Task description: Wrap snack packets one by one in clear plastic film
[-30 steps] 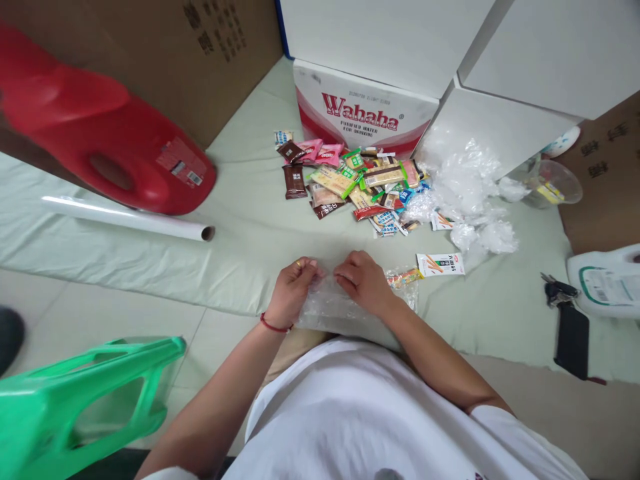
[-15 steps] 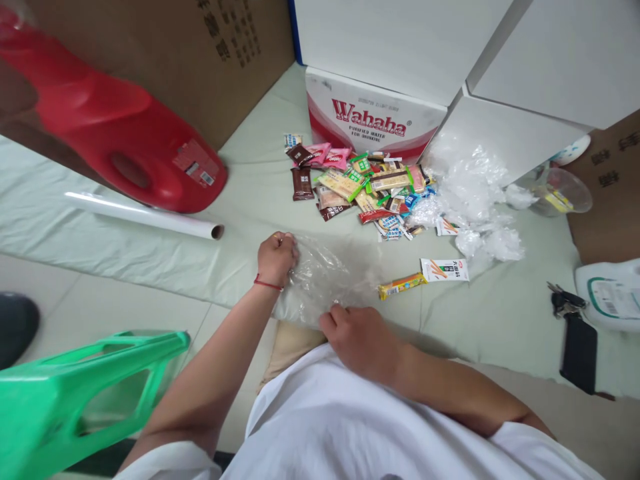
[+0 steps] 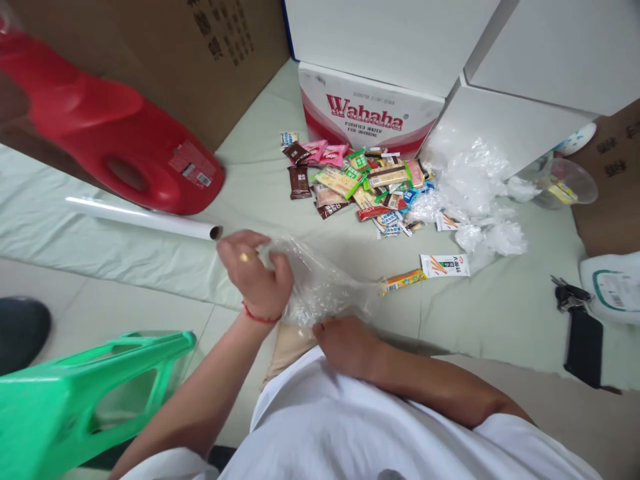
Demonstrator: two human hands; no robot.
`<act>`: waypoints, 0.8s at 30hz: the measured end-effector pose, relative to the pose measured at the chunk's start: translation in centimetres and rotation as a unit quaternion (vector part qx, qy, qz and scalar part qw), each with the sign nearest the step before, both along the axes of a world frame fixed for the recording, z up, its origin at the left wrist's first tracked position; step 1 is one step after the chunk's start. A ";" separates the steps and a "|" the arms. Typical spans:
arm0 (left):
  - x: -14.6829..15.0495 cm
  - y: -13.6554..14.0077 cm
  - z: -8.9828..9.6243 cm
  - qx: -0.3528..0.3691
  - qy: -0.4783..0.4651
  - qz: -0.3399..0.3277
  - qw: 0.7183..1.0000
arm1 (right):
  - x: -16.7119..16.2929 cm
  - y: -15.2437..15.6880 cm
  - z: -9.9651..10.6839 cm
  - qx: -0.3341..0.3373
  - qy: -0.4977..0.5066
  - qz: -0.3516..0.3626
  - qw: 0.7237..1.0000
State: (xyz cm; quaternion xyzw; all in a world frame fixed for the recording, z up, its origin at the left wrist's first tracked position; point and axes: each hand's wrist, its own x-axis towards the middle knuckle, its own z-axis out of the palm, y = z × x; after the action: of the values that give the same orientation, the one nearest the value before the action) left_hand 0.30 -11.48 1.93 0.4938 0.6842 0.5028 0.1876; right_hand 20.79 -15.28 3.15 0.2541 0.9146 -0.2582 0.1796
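Observation:
A clear plastic bag (image 3: 325, 283) lies in front of my body, its film crumpled and partly see-through. My right hand (image 3: 347, 343) is closed on the bag's near edge, with the fingertips pinched together. At the bag's left side my left hand (image 3: 257, 273) is raised, its fingers curved and the thumb apart from them; the film is right beside it. A yellow-wrapped snack (image 3: 403, 283) touches the bag's right end, and a white snack packet (image 3: 445, 265) lies just past it. Farther back is a pile of wrapped snack bars (image 3: 345, 180) in several colours.
Crumpled clear bags (image 3: 470, 177) lie right of the pile, before a Wahaha carton (image 3: 370, 113). At left are a red jug (image 3: 120, 133), a white roll (image 3: 140, 217) and a green stool (image 3: 75, 393). Keys (image 3: 570, 293), a black phone-like object (image 3: 584, 347) and a white bottle (image 3: 615, 287) stand right.
My left hand has let go of the bag's far left edge, moved left and nearer, and spread its fingers. My right hand keeps its grip and has shifted slightly nearer my body.

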 end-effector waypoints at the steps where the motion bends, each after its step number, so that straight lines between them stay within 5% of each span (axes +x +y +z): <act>1: 0.8 -1.2 0.5 0.014 0.008 -0.022 1.000 | 0.0 0.2 0.0 0.002 0.000 -0.003 1.000; 4: 3.5 -2.5 0.7 -0.057 0.009 -0.298 0.953 | 0.0 0.7 -0.1 -0.010 -0.009 0.006 1.000; 6: 4.6 -1.2 -0.2 -0.086 0.067 -0.399 0.911 | -0.1 0.7 0.1 -0.022 -0.009 0.010 1.000; 10: 4.6 3.8 -3.0 -0.134 0.248 -0.326 0.902 | -0.2 0.2 0.5 -0.001 0.016 -0.017 1.000; 14: 4.2 6.7 -4.7 -0.149 0.321 -0.294 0.888 | -0.4 -0.9 0.1 0.001 0.018 -0.039 0.999; 20: 4.8 5.6 -5.3 -0.131 0.340 -0.287 0.886 | 0.5 -0.8 1.5 -0.053 0.107 0.006 0.993; 24: 4.7 4.3 -5.7 -0.134 0.349 -0.324 0.869 | 1.3 3.3 3.1 0.043 0.232 -0.114 0.965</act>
State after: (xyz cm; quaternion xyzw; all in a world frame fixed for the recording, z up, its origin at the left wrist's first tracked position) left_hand 5.02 -7.23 -3.74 0.8014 0.5671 0.1125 0.1532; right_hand 22.12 -12.00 6.28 0.2978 0.9064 -0.2890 -0.0790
